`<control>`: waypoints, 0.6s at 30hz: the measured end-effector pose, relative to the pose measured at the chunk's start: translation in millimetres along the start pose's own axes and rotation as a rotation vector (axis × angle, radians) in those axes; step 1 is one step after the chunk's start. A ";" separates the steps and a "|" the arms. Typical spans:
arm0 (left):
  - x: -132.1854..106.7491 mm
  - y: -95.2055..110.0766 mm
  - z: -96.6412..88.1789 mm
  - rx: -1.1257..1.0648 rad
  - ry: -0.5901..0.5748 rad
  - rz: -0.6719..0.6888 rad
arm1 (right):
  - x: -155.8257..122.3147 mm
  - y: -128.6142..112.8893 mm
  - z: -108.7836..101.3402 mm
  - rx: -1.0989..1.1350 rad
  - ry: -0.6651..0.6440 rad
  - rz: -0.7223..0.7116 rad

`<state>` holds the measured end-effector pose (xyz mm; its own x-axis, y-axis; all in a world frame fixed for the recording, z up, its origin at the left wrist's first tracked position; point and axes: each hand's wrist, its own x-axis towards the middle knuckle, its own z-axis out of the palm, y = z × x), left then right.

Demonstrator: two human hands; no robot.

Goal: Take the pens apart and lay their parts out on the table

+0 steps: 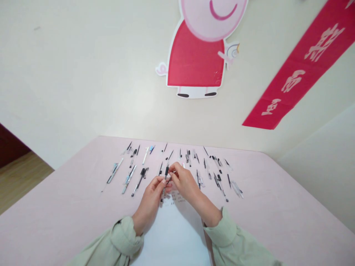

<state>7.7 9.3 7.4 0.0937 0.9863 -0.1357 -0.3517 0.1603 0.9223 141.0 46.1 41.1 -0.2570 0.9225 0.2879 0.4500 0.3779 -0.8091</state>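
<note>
My left hand (152,191) pinches a clear pen with a black grip (166,171) and holds it nearly upright over the paper. My right hand (185,181) is closed beside it, fingertips close to the pen's middle. A slim dark piece shows at the right fingertips, too small to name for certain. Under both hands lies a white sheet of paper (172,236) with short dark marks near its top. Just beyond my left hand lies a pen with black parts (140,181), and left of that a white patterned pen (129,180).
Pens, caps and dark refills lie scattered across the pink tablecloth (83,221), among them a white pen (145,155) at the back and pen parts (220,186) on the right. Behind the table, the wall carries a pig cutout (196,59) and a red banner (299,70).
</note>
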 end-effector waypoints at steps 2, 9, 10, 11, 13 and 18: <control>0.5 2.0 0.7 -0.037 -0.001 0.020 | -0.9 1.9 1.6 -0.023 0.004 -0.006; 5.1 -4.5 -5.6 -0.062 0.007 0.058 | -5.7 0.3 7.9 -0.127 -0.111 -0.069; 6.2 -7.0 -7.3 -0.038 0.017 0.065 | -6.4 0.1 8.6 -0.148 -0.112 -0.090; 7.0 -8.9 -8.7 -0.009 0.029 0.074 | -6.9 0.3 9.1 -0.174 -0.117 -0.105; 7.5 -10.5 -10.2 0.067 0.047 0.095 | -7.5 1.2 9.4 -0.235 -0.138 -0.110; 3.1 -3.9 -6.9 0.196 0.022 0.080 | -4.7 -1.6 -3.0 -0.234 0.016 -0.031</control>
<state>2.9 11.9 0.9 0.0518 0.9965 -0.0650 -0.1694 0.0729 0.9828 144.1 41.5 42.6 -0.2611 0.9108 0.3199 0.6284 0.4119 -0.6598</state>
